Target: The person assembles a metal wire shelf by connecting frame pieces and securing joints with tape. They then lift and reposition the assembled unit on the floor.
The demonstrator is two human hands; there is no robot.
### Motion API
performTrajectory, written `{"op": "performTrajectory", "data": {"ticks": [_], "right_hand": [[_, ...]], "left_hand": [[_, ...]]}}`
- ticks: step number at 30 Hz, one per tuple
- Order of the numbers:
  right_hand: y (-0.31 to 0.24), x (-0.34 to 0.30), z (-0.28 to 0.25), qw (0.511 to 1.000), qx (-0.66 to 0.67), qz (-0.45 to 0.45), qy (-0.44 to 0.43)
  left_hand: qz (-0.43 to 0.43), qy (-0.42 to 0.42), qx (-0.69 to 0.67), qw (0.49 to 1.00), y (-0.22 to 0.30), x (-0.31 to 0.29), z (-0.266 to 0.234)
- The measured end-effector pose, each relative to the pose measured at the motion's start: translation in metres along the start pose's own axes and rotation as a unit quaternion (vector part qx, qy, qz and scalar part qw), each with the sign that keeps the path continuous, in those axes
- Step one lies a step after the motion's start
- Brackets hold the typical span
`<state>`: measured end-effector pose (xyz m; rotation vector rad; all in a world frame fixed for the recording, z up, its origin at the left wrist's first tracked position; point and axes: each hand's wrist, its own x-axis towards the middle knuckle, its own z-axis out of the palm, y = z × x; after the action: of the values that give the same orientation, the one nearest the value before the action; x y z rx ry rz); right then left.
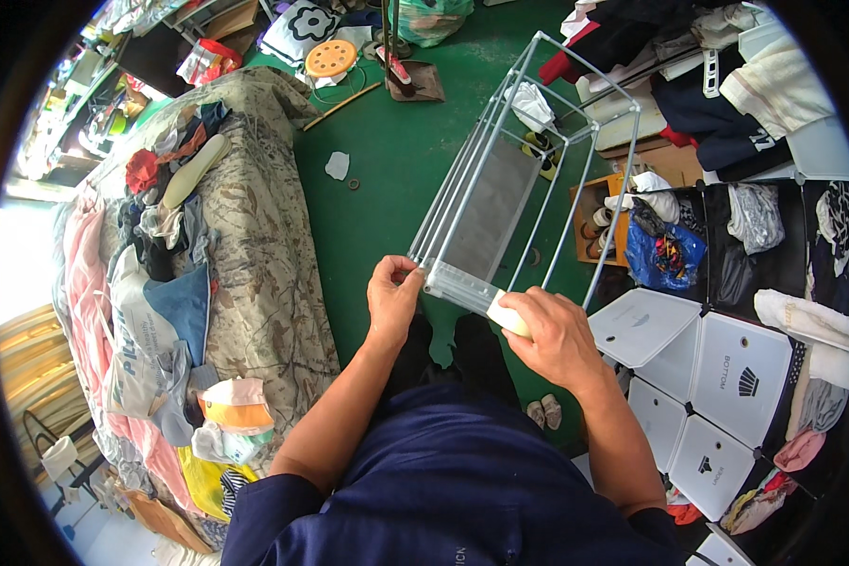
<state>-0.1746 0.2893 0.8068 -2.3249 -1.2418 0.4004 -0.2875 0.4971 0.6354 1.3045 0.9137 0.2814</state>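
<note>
Both hands meet at the near end of a white wire rack frame (500,189), just below the middle of the frame. The left hand (391,300) pinches the end bar's left corner, fingers closed on it. The right hand (555,332) wraps shut around the bar's right part, at a pale fitting. From this grip the rack's long axis runs away toward the upper right, its far end over the green floor (387,179). Each hand sits equally near the rack. A cluttered bed (264,274) lies left; white cube panels (717,377) lie right.
</note>
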Motion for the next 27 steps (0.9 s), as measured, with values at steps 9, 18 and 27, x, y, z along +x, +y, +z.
{"op": "performTrajectory", "data": {"ticks": [9, 18, 27], "right_hand": [[-0.001, 0.002, -0.004, 1.0, -0.018, -0.008, -0.013], [0.001, -0.001, -0.004, 1.0, -0.01, 0.005, -0.014], [0.003, -0.001, -0.007, 1.0, -0.006, 0.007, -0.027]], "left_hand": [[0.057, -0.056, 0.12, 0.99, 0.023, -0.008, -0.001], [-0.022, -0.109, 0.004, 0.994, 0.033, -0.007, 0.005], [-0.046, -0.168, 0.091, 0.981, 0.022, -0.001, 0.003]]}}
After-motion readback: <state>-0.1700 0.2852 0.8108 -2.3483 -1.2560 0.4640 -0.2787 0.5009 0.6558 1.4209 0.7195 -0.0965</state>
